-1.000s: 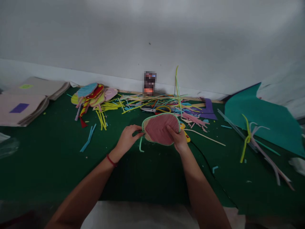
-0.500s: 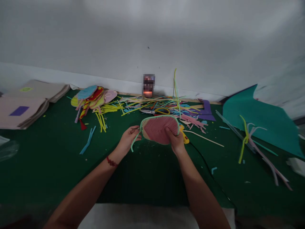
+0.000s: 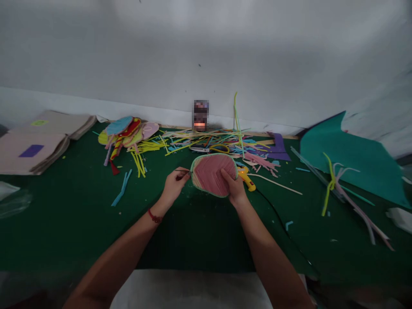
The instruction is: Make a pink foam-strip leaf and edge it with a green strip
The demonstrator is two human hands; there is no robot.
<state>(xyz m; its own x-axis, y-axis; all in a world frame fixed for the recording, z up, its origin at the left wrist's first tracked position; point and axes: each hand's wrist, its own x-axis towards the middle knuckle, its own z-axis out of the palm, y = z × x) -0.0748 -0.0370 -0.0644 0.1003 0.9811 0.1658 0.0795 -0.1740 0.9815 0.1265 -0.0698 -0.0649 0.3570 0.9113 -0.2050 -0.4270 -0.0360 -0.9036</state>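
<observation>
A pink oval panel (image 3: 212, 174), like a fan face covered in ridged strips, is held up above the table with a mint-green strip along its rim. My right hand (image 3: 234, 184) is closed on its right end, thumb on the front and fingers behind. At the left end, my left hand (image 3: 178, 180) pinches the mint-green edging strip (image 3: 192, 171) against the rim; the strip's loose end is hidden. Just beyond my right hand lies a yellow glue gun (image 3: 248, 181), its black cord running toward the table's front right.
Behind the panel are scissors (image 3: 219, 148) and a heap of coloured strips (image 3: 193, 139). Finished-looking oval fans (image 3: 119, 125) lie left of it, near stacked cardboard (image 3: 41, 150). A teal sheet (image 3: 350, 159) and tied strips (image 3: 331, 184) lie right. A pixelated upright object (image 3: 201, 115) stands by the wall.
The loose mint-green strip that hung below my left hand is out of sight now. My left hand has closed in on the panel's left edge, and the panel has tilted and shifted slightly.
</observation>
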